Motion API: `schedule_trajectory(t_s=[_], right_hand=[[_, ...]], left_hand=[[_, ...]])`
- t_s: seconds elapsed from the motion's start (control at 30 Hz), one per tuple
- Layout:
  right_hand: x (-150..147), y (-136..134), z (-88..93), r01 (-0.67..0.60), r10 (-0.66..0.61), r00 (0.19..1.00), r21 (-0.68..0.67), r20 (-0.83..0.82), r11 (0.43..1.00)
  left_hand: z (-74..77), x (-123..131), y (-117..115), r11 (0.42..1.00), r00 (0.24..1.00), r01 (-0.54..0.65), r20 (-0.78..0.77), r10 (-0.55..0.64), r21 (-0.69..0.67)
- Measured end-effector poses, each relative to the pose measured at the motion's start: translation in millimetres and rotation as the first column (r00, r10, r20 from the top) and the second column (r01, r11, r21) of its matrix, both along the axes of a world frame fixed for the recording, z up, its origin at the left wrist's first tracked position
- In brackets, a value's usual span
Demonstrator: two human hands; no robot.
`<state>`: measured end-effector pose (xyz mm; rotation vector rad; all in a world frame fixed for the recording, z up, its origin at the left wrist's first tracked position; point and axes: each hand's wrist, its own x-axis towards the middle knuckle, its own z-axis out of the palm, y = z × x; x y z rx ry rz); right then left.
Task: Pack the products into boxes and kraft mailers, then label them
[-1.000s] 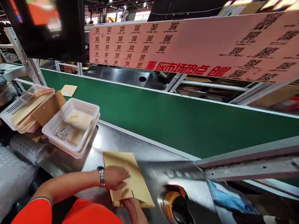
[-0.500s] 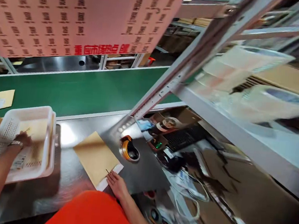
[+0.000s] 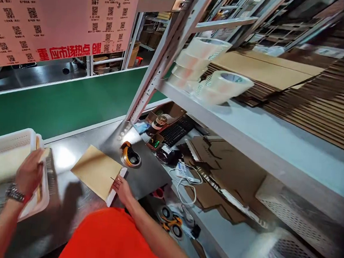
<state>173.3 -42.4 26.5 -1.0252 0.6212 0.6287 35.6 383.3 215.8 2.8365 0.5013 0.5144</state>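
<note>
A brown paper envelope (image 3: 95, 168) lies on the metal table, its white flap strip towards me. My right hand (image 3: 121, 189) is at that end, its fingers curled over the flap edge and gripping it. A thin dark line shows by the fingertips; I cannot make out what it is. My left hand (image 3: 31, 170), with a watch on the wrist, is raised over the right rim of the white plastic basket (image 3: 42, 198). Its fingers are closed on a small pale beige piece (image 3: 45, 154), blurred and partly hidden. Inside the basket lie flat pale packets (image 3: 10, 164).
A tape dispenser (image 3: 130, 155) sits just right of the envelope. Beyond the table runs a green conveyor belt (image 3: 58, 100). A metal post (image 3: 152, 79) and a shelf with tape rolls (image 3: 226, 85) and flat cardboard (image 3: 269, 69) stand right. Below are a keyboard (image 3: 176, 130) and cables.
My left hand has lifted from inside the basket towards its right rim, with the small pale piece in it. My right hand stays at the envelope's flap. The view has swung right.
</note>
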Motion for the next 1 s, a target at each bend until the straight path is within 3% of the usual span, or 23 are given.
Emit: schedule_trajectory(t_s=[0.07, 0.17, 0.23, 0.3, 0.37, 0.53, 0.8, 1.0], right_hand=[[-2, 1, 8.2, 0.026, -0.027, 0.998, 0.024, 0.062, 0.999], [-5, -1, 20.3, -0.047, 0.029, 0.991, 0.140, 0.128, 0.989], [-5, -4, 26.8, -0.128, 0.098, 0.983, 0.197, 0.153, 0.972], [-4, -8, 31.1, -0.160, 0.130, 0.979, 0.196, 0.158, 0.968], [-1, -13, 32.9, -0.146, 0.121, 0.982, 0.175, 0.147, 0.974], [4, -18, 29.6, -0.099, 0.087, 0.993, 0.161, 0.077, 0.982], [3, -28, 20.3, 0.071, -0.070, 0.995, -0.007, 0.077, 0.997], [10, -19, 15.9, -0.028, 0.046, 0.990, -0.139, 0.130, 0.990]], left_hand=[[-27.7, 22, -86, 0.982, 0.982, 0.188, 0.007, -0.187, -0.033], [-78.8, 56, -202, 0.931, 0.910, 0.349, -0.201, -0.364, -0.104], [-107.1, 72, -255, 0.893, 0.835, 0.415, -0.316, -0.451, -0.178], [-126.9, 81, -285, 0.866, 0.773, 0.443, -0.389, -0.501, -0.234], [-140.3, 82, -294, 0.875, 0.758, 0.422, -0.436, -0.485, -0.239], [-161.6, 74, -280, 0.956, 0.803, 0.259, -0.520, -0.292, -0.136], [-163.5, 86, -272, 0.972, 0.894, 0.174, -0.389, -0.224, -0.159], [-182.2, 90, -279, 0.980, 0.924, 0.169, -0.328, -0.196, -0.109]])
